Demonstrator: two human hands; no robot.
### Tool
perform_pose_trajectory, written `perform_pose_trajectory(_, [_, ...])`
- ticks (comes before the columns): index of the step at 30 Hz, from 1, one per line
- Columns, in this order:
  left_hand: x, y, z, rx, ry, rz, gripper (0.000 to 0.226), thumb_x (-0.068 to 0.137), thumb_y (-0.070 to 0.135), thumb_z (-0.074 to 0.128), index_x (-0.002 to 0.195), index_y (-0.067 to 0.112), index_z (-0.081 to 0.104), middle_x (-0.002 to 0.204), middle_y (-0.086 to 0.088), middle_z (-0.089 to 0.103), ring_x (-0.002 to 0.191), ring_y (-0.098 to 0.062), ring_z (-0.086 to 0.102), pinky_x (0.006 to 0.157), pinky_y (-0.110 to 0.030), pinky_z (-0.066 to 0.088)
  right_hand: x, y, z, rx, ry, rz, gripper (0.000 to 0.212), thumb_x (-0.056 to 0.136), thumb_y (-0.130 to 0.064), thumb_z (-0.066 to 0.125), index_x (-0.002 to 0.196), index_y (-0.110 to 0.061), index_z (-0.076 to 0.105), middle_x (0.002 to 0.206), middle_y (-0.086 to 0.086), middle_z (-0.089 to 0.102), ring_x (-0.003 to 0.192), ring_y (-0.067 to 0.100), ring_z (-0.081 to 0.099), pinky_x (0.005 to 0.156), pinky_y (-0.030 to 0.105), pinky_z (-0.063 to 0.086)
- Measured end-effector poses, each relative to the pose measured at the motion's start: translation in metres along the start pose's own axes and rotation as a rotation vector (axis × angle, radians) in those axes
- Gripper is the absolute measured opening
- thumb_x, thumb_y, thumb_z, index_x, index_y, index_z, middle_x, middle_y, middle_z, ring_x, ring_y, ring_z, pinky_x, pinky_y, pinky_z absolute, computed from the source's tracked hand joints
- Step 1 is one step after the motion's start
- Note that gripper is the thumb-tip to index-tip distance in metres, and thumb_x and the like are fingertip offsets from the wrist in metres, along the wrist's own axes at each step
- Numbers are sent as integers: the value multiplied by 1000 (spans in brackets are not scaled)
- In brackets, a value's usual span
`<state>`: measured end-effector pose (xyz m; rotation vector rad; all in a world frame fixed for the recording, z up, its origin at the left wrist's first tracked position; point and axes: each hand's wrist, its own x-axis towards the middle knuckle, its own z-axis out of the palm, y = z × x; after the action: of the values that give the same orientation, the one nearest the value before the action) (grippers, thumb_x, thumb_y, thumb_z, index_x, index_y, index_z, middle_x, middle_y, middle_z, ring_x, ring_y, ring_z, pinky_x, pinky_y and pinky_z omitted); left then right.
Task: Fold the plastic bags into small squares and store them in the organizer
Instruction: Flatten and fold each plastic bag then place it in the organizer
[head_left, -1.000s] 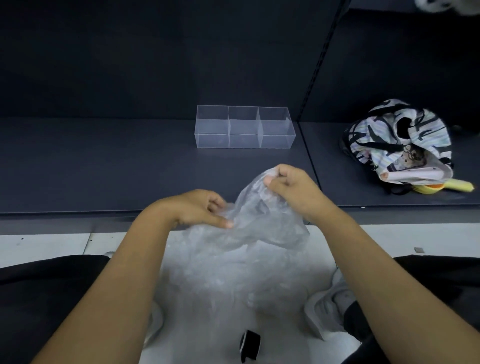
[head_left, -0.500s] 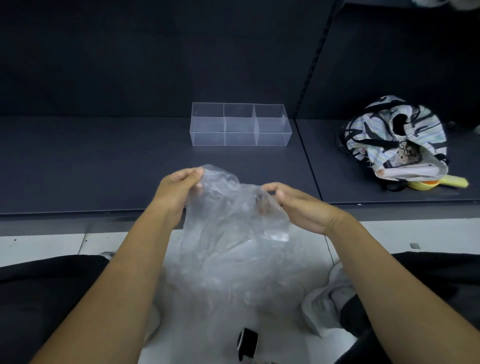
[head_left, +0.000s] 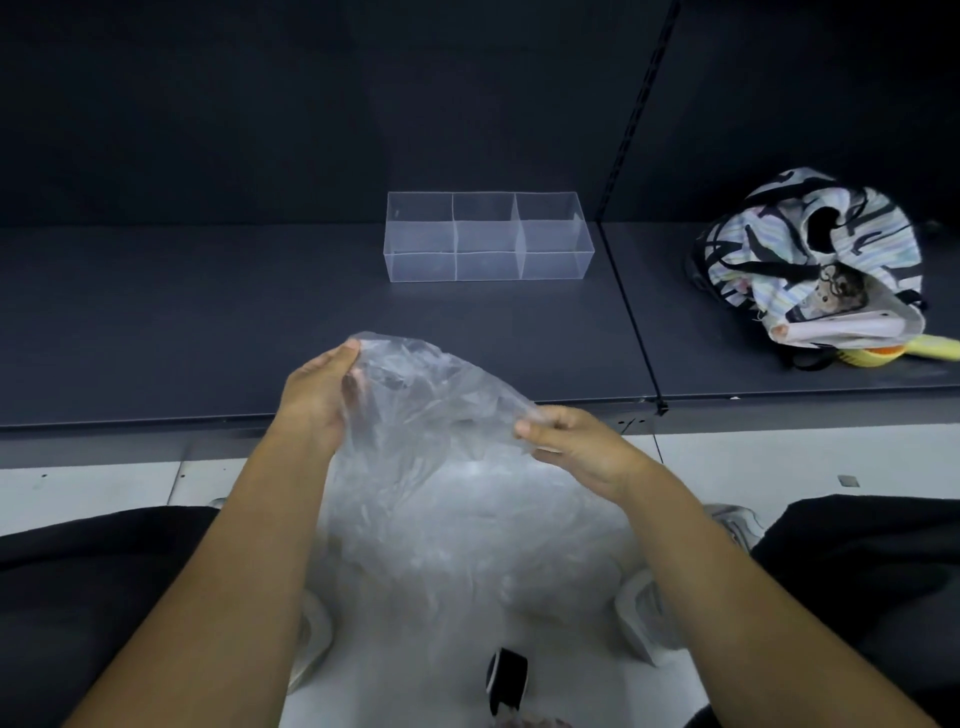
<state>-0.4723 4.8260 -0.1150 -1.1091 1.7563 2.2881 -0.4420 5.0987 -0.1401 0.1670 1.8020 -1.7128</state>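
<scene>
A crumpled clear plastic bag (head_left: 431, 415) hangs in the air between my two hands, above a loose heap of more clear plastic (head_left: 467, 551) lying on the white floor between my legs. My left hand (head_left: 322, 395) holds the bag's upper left edge, fingers up along the film. My right hand (head_left: 566, 441) pinches its right edge between thumb and fingers, lower than the left. The clear organizer (head_left: 488, 236) with three compartments stands on the dark shelf beyond the bag, nothing inside it.
The dark shelf (head_left: 208, 322) runs across the view with its front edge just past my hands. A striped fabric bag (head_left: 810, 265) and a yellow object (head_left: 904, 351) lie on the right shelf section. A small black object (head_left: 506, 680) sits on the floor near me.
Both hands have drawn apart, spreading the bag wider. My left hand rose and moved onto the bag's upper left edge; my right hand dropped and shifted right.
</scene>
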Motion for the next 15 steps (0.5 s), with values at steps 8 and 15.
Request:
perform_pose_trajectory(8, [32,4,-19,147,15,20,17,88,31,66,100,19,71,91,-2,68,82,-22,63,73,-33,52,7,-12,-79,194,-125,103,45,69,-57,72,79,-17,54,120,15,64,109,26,65,92,37,53])
perform_pose_trajectory(15, [62,8,9,179,-22,32,11,91,21,63,80,18,63,77,-3,58,68,-16,52,77,-36,45,52,-67,-101,-61,380,-52,11,86,-5,66,78,-11,64,59,1,63,55,10,49,48,15,44])
